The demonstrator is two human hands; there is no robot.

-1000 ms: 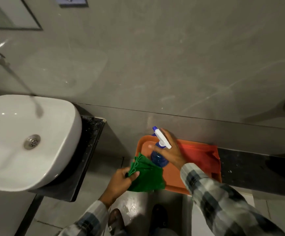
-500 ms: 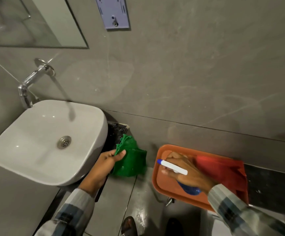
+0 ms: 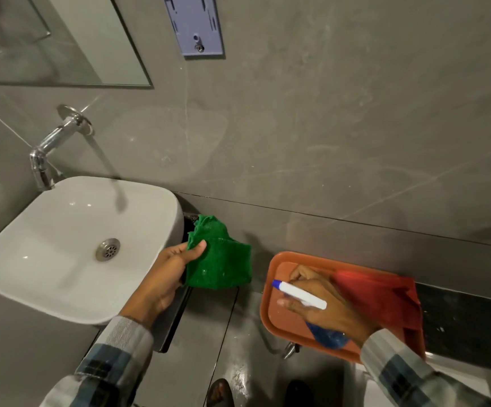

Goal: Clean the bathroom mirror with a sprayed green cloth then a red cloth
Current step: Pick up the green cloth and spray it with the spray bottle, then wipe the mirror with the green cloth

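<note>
My left hand [image 3: 166, 277] grips a bunched green cloth [image 3: 220, 259] in the air beside the white basin's right edge. My right hand [image 3: 323, 304] is closed on a blue spray bottle [image 3: 328, 337] with a white trigger head [image 3: 301, 295], lying tilted low inside an orange tray [image 3: 276, 259]. A red cloth [image 3: 382, 298] lies in the tray's right half, just beyond my right hand. The mirror [image 3: 47, 39] hangs on the grey wall at the top left, above the tap.
A white basin [image 3: 62, 245] sits on a dark counter at left, under a chrome tap [image 3: 53, 148]. A purple wall bracket [image 3: 197, 24] is fixed right of the mirror. A dark ledge [image 3: 467, 315] runs right of the tray. Wet floor and my shoes show below.
My right hand has lowered the spray bottle from upright into the tray. My left hand has carried the green cloth left and up toward the basin. My view has swung left and up, showing the mirror.
</note>
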